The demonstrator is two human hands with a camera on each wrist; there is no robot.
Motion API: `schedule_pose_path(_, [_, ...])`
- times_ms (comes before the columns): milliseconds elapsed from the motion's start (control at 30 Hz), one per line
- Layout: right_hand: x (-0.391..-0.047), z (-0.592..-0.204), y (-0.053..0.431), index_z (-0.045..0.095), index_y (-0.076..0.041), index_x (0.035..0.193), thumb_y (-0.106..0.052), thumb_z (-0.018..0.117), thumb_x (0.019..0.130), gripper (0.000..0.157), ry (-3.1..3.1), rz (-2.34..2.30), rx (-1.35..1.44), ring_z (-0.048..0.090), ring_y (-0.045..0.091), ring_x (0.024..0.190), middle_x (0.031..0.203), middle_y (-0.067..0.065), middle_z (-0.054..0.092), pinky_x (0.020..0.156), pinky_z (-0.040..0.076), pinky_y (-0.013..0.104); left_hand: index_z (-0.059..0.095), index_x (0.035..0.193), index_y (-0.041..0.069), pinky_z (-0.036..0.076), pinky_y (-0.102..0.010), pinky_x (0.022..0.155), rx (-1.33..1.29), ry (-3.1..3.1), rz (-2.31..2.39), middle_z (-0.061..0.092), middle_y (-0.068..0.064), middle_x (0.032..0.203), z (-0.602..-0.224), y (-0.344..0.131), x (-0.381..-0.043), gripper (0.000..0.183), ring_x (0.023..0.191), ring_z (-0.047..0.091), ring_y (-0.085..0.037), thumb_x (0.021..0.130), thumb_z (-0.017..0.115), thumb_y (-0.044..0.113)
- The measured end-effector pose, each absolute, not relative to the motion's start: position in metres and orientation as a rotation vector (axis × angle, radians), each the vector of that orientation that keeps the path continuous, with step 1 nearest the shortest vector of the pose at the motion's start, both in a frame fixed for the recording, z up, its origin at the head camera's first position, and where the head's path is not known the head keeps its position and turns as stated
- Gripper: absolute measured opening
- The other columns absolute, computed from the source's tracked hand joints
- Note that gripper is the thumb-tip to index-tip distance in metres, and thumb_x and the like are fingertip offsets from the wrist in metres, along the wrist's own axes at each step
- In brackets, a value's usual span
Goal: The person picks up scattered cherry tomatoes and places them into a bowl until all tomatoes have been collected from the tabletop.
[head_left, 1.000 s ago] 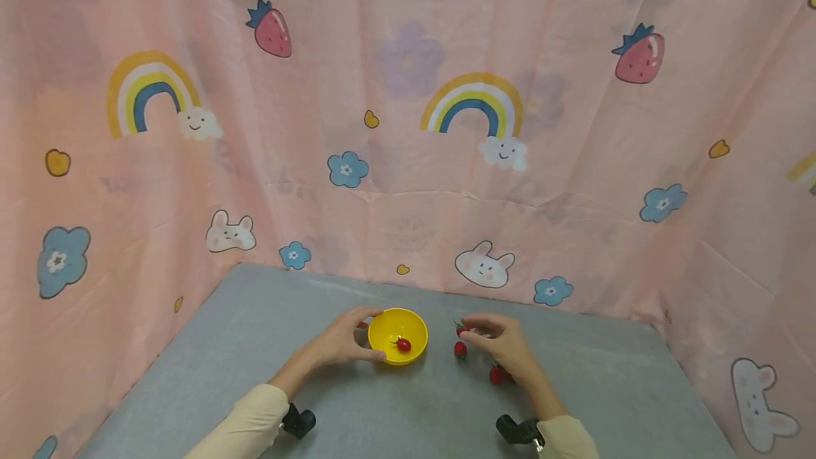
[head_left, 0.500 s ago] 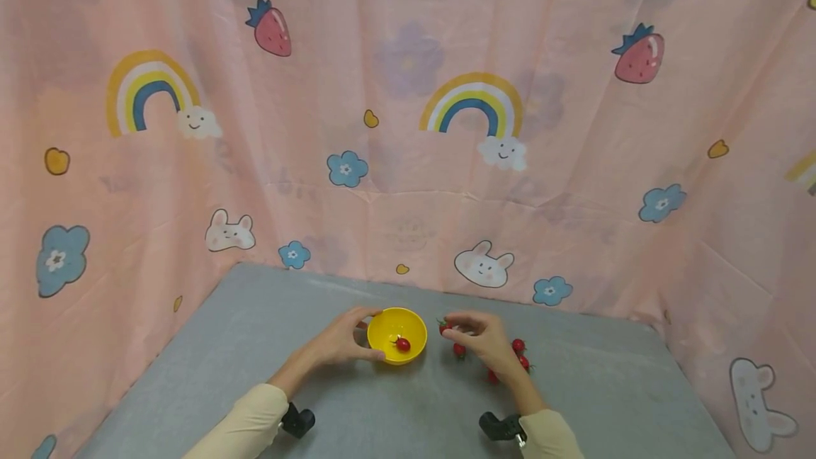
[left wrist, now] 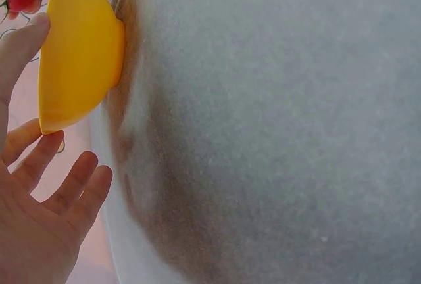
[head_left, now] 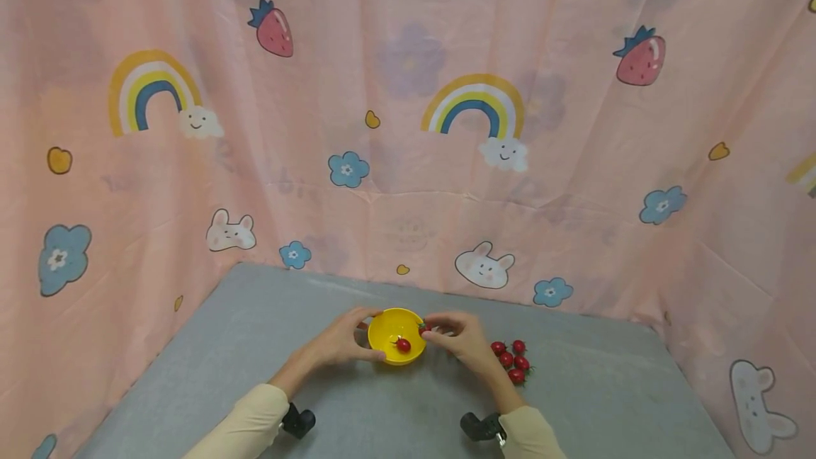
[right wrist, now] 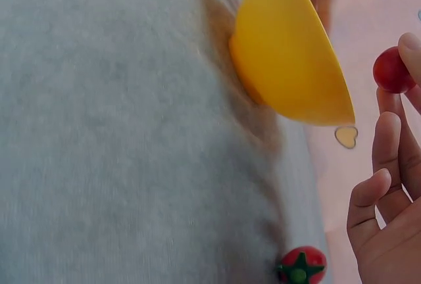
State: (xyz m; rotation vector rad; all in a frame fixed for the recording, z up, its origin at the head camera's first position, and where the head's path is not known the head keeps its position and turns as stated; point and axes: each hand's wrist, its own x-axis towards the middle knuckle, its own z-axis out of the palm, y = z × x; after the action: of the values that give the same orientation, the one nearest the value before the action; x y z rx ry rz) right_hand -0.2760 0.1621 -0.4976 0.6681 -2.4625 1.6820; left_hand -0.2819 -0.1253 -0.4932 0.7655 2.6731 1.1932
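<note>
With my left hand (head_left: 341, 338), thumb and fingers wide apart, I hold the yellow bowl (head_left: 382, 337) at the lower centre; inside it lies one cherry tomato (head_left: 403, 346). My right hand (head_left: 465, 340) pinches a second tomato (head_left: 424, 329) near the bowl's right rim. More tomatoes (head_left: 521, 363) rest at lower right.

Yellow bowl (head_left: 385, 333), red tomatoes (head_left: 506, 359), pink strawberry-and-rainbow-printed curtain (head_left: 344, 98)

Muted, even light, soft-edged shadows across the grey table (left wrist: 296, 126) — wrist views slightly grainy
</note>
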Motion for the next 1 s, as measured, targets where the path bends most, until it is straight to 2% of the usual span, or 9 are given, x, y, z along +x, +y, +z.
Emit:
schedule_pose_path(367, [-0.268, -0.487, 0.158, 0.073, 0.001, 0.115, -0.01, 0.077, 0.092, 0.026, -2.503, 1.721, 0.652, 0.061, 0.03, 0.091, 0.108, 0.012, 0.072, 0.082, 0.053, 0.03, 0.05, 0.147, 0.006, 0.053, -0.046, 0.094, 0.762, 2.675, 1.189, 0.051, -0.015, 0.144, -0.495, -0.125, -0.283, 0.079, 0.119, 0.055, -0.033, 0.082, 0.086, 0.035])
schedule_pose_path(433, [-0.268, -0.487, 0.162, 0.073, 0.0, 0.116, -0.012, 0.077, 0.092, 0.027, -2.521, 1.72, 0.618, 0.061, 0.029, 0.093, 0.108, 0.01, 0.072, 0.082, 0.053, 0.029, 0.05, 0.147, 0.006, 0.053, -0.045, 0.094, 0.76, 2.669, 1.197, 0.051, -0.014, 0.144, -0.494, -0.126, -0.282, 0.079, 0.119, 0.055, -0.033, 0.082, 0.086, 0.035])
schedule_pose_path(533, [-0.269, -0.489, 0.17, 0.072, -0.001, 0.118, -0.016, 0.077, 0.092, 0.03, -2.544, 1.716, 0.578, 0.061, 0.03, 0.093, 0.108, 0.009, 0.071, 0.08, 0.054, 0.029, 0.05, 0.147, 0.006, 0.053, -0.045, 0.095, 0.761, 2.658, 1.208, 0.051, -0.014, 0.143, -0.494, -0.126, -0.282, 0.08, 0.119, 0.055, -0.033, 0.082, 0.086, 0.035])
schedule_pose_path(600, [-0.273, -0.499, 0.179, 0.073, -0.004, 0.118, -0.022, 0.079, 0.091, 0.033, -2.547, 1.706, 0.554, 0.062, 0.027, 0.093, 0.107, 0.003, 0.072, 0.079, 0.055, 0.028, 0.05, 0.147, 0.006, 0.053, -0.045, 0.094, 0.759, 2.657, 1.209, 0.051, -0.014, 0.143, -0.494, -0.127, -0.282, 0.08, 0.119, 0.055, -0.033, 0.082, 0.086, 0.035])
schedule_pose_path(833, [-0.271, -0.501, 0.207, 0.073, -0.001, 0.118, -0.021, 0.08, 0.091, 0.034, -2.534, 1.679, 0.498, 0.064, 0.024, 0.094, 0.105, 0.003, 0.072, 0.083, 0.055, 0.029, 0.05, 0.148, 0.007, 0.053, -0.044, 0.095, 0.737, 2.657, 1.203, 0.052, -0.013, 0.143, -0.493, -0.126, -0.281, 0.08, 0.119, 0.055, -0.032, 0.082, 0.087, 0.035])
schedule_pose_path(1000, [-0.267, -0.505, 0.23, 0.072, 0.004, 0.116, -0.014, 0.078, 0.091, 0.031, -2.467, 1.65, 0.545, 0.067, 0.023, 0.091, 0.103, 0.009, 0.073, 0.078, 0.055, 0.027, 0.05, 0.148, 0.008, 0.053, -0.045, 0.095, 0.739, 2.659, 1.202, 0.051, -0.013, 0.143, -0.493, -0.126, -0.282, 0.08, 0.119, 0.055, -0.032, 0.082, 0.087, 0.035])
